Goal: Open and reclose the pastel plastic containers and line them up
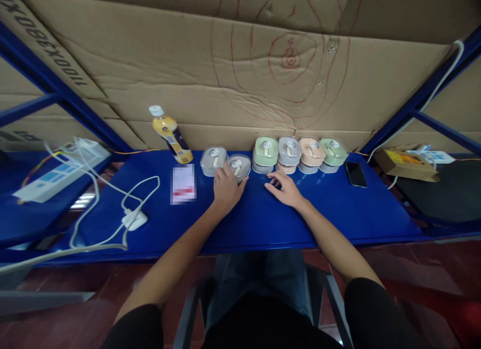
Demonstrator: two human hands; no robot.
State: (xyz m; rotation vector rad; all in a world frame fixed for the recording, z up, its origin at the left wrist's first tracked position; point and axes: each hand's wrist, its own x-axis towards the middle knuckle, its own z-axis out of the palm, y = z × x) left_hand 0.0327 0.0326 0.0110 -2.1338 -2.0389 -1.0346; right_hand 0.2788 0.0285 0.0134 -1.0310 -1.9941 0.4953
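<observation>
Centrally, two bare hands reach forward over a blue bench (259,223), seen from the wearer's own viewpoint. The left hand (227,192) has its thumb and fingers spread around a grey container (243,163) with a clear lid, gripping its near part; the container pokes out just beyond the fingers, slightly askew. The right hand (286,189) holds nothing that shows: its fingers are loosely curled, with a narrow gap between them and the thumb.

Just beyond the left hand, on its left, a second grey container (209,159) sits right beside the first. Beyond the right hand stands a row of two-high stacks: a green-topped stack (262,153) nearest the left hand, then a grey-topped stack (288,147) directly past the right fingers, a pink-topped stack (311,147) and another green-topped stack (334,148) off to the right. A dark phone (356,174) lies to the right of the right hand, past the row's end.

Left of the left hand are a blurred-out card (183,184), a yellow drink bottle (171,136) behind it, and, well apart and nearer the wearer, a white charger (134,219) with trailing cables. Cardboard (169,58) marked with red rings rises behind everything.
</observation>
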